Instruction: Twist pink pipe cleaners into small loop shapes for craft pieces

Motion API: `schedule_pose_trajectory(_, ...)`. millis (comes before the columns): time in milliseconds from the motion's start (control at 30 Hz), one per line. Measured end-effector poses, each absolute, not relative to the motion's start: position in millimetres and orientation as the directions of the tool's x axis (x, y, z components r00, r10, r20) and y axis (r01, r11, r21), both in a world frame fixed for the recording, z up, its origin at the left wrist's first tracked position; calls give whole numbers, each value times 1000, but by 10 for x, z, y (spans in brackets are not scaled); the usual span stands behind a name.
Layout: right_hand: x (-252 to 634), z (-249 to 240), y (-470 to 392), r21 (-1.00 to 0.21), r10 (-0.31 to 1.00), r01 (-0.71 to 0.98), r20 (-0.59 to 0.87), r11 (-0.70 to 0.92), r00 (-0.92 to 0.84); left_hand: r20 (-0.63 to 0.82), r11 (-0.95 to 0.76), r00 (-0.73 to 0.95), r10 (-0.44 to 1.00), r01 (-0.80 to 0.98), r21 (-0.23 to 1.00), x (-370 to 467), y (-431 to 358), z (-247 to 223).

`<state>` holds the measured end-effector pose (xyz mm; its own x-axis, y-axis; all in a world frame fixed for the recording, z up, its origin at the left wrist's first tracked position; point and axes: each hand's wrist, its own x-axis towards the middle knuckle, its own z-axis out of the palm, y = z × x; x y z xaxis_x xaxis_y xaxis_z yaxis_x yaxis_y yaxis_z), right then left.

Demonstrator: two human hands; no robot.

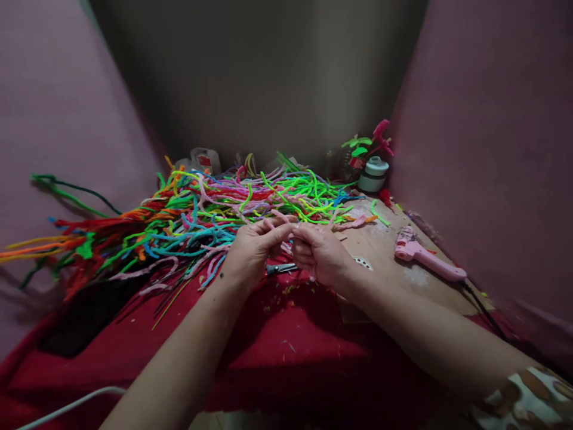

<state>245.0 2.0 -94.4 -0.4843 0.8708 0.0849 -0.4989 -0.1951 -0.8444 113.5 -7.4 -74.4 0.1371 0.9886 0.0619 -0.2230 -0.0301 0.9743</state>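
Pink pipe cleaner being pinched by left hand, right hand; far left, red cloth being partly covered by multicoloured heap.

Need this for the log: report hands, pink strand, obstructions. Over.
Left hand, right hand: both pinching pink strand. Grey-handled tool nearby, partly hidden. Pink glue gun off right, out of the way.

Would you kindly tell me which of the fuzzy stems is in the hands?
The pale pink stem, pinched between left hand and right hand; those in the multicoloured heap lie unheld.
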Motion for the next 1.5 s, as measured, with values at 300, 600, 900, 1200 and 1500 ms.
schedule_pose_trajectory(300, 2443, -912, -16, -924, 862, -361, 76, -128, -502, 86, -88, -19, 996, -205, 975, 1101, 20, -725)
schedule_pose_trajectory(600, 2423, -954, -2, -933, 778, -272, -13, -235, -628, 135, -144, -64, 989, -152, 978, 889, 108, -616)
schedule_pose_trajectory(900, 2432, -944, -5, -905, 825, -360, 16, -229, -565, 63, -57, 184, 981, -39, 998, 949, 16, -686)
schedule_pose_trajectory(1200, 2463, -1007, 31, -884, 719, -276, -90, -376, -689, 132, -132, 2, 991, -12, 991, 893, 63, -711)
schedule_pose_trajectory(1500, 2407, -973, -83, -981, 844, -182, 37, -72, -534, 56, -59, -24, 998, -158, 986, 905, 17, -643)
